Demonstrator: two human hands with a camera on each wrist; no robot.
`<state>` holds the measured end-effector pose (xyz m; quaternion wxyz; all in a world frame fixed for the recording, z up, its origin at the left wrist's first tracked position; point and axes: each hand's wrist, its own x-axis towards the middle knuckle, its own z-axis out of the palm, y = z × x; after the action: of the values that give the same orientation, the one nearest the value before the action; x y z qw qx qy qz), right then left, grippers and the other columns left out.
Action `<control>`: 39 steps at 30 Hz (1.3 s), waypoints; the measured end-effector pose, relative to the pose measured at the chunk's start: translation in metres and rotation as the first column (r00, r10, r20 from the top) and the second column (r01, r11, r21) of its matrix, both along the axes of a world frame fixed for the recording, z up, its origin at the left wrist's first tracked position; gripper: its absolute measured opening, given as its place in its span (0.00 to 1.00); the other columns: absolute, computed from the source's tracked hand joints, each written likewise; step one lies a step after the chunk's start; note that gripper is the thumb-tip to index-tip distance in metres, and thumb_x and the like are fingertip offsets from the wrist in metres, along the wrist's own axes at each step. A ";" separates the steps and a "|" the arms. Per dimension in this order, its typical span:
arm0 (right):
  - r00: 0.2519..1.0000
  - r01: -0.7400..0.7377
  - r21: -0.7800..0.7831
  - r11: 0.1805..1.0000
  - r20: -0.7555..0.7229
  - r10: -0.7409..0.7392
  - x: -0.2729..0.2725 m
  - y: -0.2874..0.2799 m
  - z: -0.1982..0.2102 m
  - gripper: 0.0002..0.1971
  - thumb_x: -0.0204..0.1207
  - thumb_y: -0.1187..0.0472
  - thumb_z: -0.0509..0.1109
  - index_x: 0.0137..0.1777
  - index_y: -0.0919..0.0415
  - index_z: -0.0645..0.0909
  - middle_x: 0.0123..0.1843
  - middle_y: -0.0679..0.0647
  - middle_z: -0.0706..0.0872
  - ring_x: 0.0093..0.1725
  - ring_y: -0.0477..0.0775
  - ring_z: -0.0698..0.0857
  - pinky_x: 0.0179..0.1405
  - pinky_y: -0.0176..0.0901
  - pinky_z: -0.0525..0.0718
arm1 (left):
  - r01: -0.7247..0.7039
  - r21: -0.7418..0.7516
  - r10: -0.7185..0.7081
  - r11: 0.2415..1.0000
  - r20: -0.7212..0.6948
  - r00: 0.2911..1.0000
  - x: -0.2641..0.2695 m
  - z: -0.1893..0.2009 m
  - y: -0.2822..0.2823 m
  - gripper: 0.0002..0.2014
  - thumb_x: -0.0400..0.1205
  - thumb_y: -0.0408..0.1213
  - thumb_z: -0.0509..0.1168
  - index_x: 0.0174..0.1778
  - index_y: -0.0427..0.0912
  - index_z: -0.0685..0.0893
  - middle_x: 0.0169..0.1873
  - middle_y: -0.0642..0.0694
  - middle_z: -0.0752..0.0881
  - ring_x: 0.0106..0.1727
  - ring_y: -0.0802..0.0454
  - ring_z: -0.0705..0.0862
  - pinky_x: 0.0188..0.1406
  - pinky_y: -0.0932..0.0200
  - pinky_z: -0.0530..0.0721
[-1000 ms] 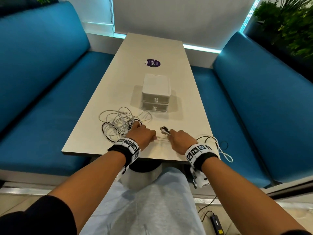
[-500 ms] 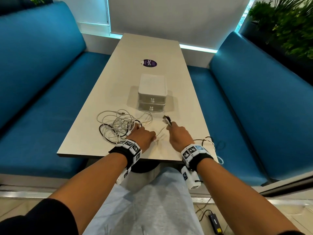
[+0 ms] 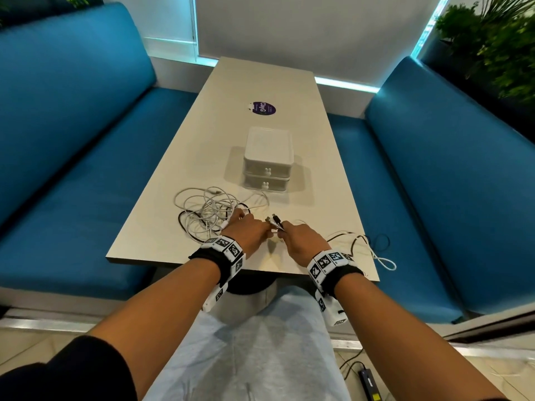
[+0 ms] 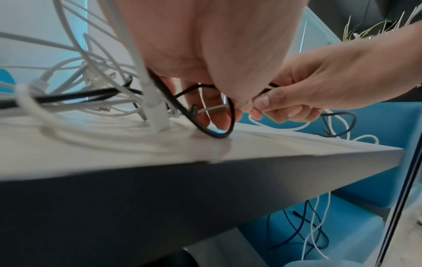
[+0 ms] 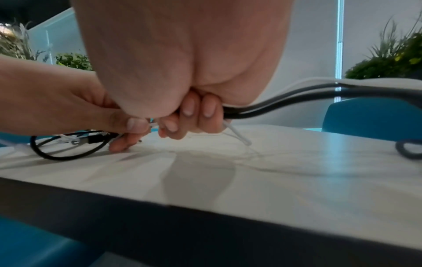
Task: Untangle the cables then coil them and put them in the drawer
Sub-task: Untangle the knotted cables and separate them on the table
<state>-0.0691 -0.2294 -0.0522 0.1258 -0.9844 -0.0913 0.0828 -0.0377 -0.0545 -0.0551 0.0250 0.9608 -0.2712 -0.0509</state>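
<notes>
The right hand is curling its fingers round a black cable and a white cable, their plug ends sticking up past the knuckles. The left hand is pinching the white cable just beside it, thumb to fingertip. Left of both hands, the tangled cables are lying on the surface. Beyond them, the two-tier drawer unit is sitting closed.
</notes>
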 end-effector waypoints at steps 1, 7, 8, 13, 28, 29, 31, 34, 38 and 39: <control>1.000 0.008 -0.054 0.999 0.013 -0.007 -0.001 -0.006 0.000 0.13 0.87 0.53 0.55 0.62 0.61 0.73 0.50 0.64 0.84 0.49 0.67 0.83 0.44 0.56 0.82 | -0.001 0.025 0.001 1.000 0.005 1.000 0.001 -0.001 0.002 0.11 0.89 0.45 0.52 0.52 0.54 0.80 0.48 0.51 0.88 0.59 0.47 0.79 0.70 0.43 0.58; 0.972 0.229 -0.255 0.939 0.018 -0.233 -0.008 -0.066 0.007 0.12 0.87 0.58 0.53 0.65 0.60 0.72 0.50 0.61 0.84 0.48 0.64 0.86 0.39 0.50 0.80 | -0.034 0.093 0.032 0.995 0.022 0.999 0.008 -0.002 0.015 0.15 0.90 0.45 0.50 0.59 0.56 0.82 0.52 0.53 0.87 0.64 0.49 0.77 0.75 0.42 0.55; 0.958 0.280 -0.267 0.922 0.012 -0.287 -0.010 -0.075 0.009 0.12 0.87 0.59 0.53 0.64 0.60 0.73 0.49 0.61 0.84 0.48 0.64 0.86 0.39 0.50 0.81 | -0.041 0.097 0.040 0.994 0.019 0.999 0.008 -0.002 0.014 0.15 0.90 0.45 0.49 0.59 0.56 0.82 0.52 0.53 0.87 0.65 0.48 0.77 0.75 0.41 0.55; 0.911 0.409 -0.150 0.900 0.003 -0.413 -0.011 -0.078 0.012 0.10 0.86 0.60 0.53 0.60 0.60 0.74 0.48 0.61 0.84 0.46 0.65 0.85 0.41 0.51 0.83 | -0.044 0.122 0.047 0.992 -0.027 0.999 0.004 -0.002 0.006 0.15 0.90 0.43 0.47 0.59 0.56 0.80 0.50 0.51 0.87 0.65 0.44 0.74 0.72 0.38 0.55; 0.986 0.164 0.186 0.969 -0.032 -0.161 0.001 0.020 0.003 0.15 0.84 0.56 0.58 0.65 0.62 0.74 0.58 0.66 0.87 0.57 0.72 0.83 0.54 0.58 0.82 | -0.047 0.076 0.050 0.996 -0.030 0.998 -0.002 0.002 -0.005 0.08 0.86 0.37 0.51 0.54 0.44 0.75 0.40 0.41 0.88 0.47 0.38 0.86 0.71 0.40 0.60; 0.985 0.171 0.170 0.971 -0.060 -0.163 0.001 0.022 0.000 0.16 0.82 0.54 0.61 0.65 0.62 0.74 0.58 0.65 0.87 0.58 0.71 0.84 0.54 0.57 0.82 | -0.039 0.069 0.040 0.997 -0.025 0.999 -0.003 0.003 -0.005 0.08 0.85 0.37 0.51 0.55 0.43 0.75 0.40 0.42 0.88 0.47 0.39 0.86 0.71 0.40 0.61; 0.980 0.189 0.131 0.973 -0.083 -0.179 0.001 0.023 -0.003 0.18 0.79 0.51 0.65 0.63 0.62 0.76 0.56 0.64 0.86 0.56 0.69 0.84 0.51 0.52 0.82 | -0.030 0.049 0.031 0.998 -0.022 0.999 -0.005 0.004 -0.004 0.09 0.84 0.35 0.52 0.57 0.44 0.74 0.40 0.43 0.88 0.47 0.40 0.87 0.71 0.40 0.62; 0.982 0.182 0.106 0.978 -0.070 -0.175 0.001 0.021 -0.004 0.13 0.81 0.52 0.61 0.60 0.59 0.77 0.54 0.64 0.87 0.55 0.68 0.84 0.49 0.52 0.81 | -0.029 -0.004 0.029 1.000 -0.037 0.999 -0.005 0.006 -0.004 0.13 0.81 0.32 0.53 0.60 0.45 0.73 0.41 0.45 0.88 0.48 0.40 0.86 0.70 0.41 0.63; 0.989 0.136 -0.027 0.990 0.058 -0.134 -0.003 0.016 -0.004 0.14 0.86 0.50 0.57 0.62 0.58 0.74 0.49 0.64 0.86 0.49 0.70 0.84 0.40 0.53 0.79 | -0.046 -0.093 0.039 0.995 -0.076 0.996 0.000 0.002 -0.001 0.09 0.81 0.30 0.53 0.52 0.48 0.71 0.42 0.46 0.88 0.48 0.41 0.86 0.69 0.43 0.62; 0.991 0.103 -0.105 0.989 0.092 -0.094 -0.005 0.013 -0.004 0.14 0.87 0.52 0.55 0.64 0.58 0.73 0.49 0.64 0.85 0.48 0.69 0.85 0.37 0.51 0.77 | -0.038 -0.091 0.031 0.995 -0.075 0.997 0.000 0.001 -0.001 0.07 0.83 0.32 0.54 0.50 0.50 0.70 0.41 0.46 0.88 0.48 0.41 0.86 0.69 0.43 0.62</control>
<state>-0.0746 -0.2161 -0.0561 0.0712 -0.9958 -0.0432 0.0386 -0.0379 -0.0552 -0.0540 0.0800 0.9606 -0.2557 -0.0733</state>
